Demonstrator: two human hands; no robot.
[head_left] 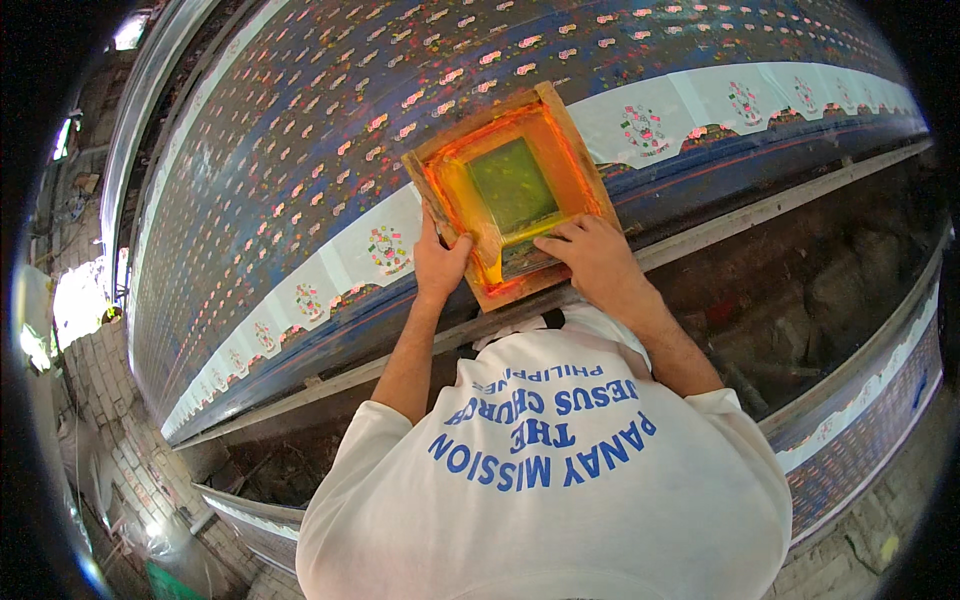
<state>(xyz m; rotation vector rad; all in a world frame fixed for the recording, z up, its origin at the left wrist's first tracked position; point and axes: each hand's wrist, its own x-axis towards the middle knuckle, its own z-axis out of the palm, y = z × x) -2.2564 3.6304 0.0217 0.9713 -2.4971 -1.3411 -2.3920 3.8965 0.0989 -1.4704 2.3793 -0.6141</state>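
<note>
A wooden screen-printing frame [583, 145], stained orange and yellow inside, lies tilted across the near edge of a long printing table. A greenish square mesh window [512, 182] shows in its middle. My left hand [440, 262] grips the frame's left side, thumb over the top and fingers along the outer edge. Inside the near end of the frame sits a dark bar with a yellow edge, seemingly a squeegee [530, 258]. My right hand [592, 258] is closed with its fingertips on that bar. Part of its grip is hidden by the hand itself.
A white sheet strip [345, 250] with round multicoloured prints runs along the table's near edge on both sides of the frame. Rows of small prints cover the dark tabletop [330, 130]. A ledge [740, 205] borders it. Another printed table [870, 440] stands behind me, over brick paving [150, 440].
</note>
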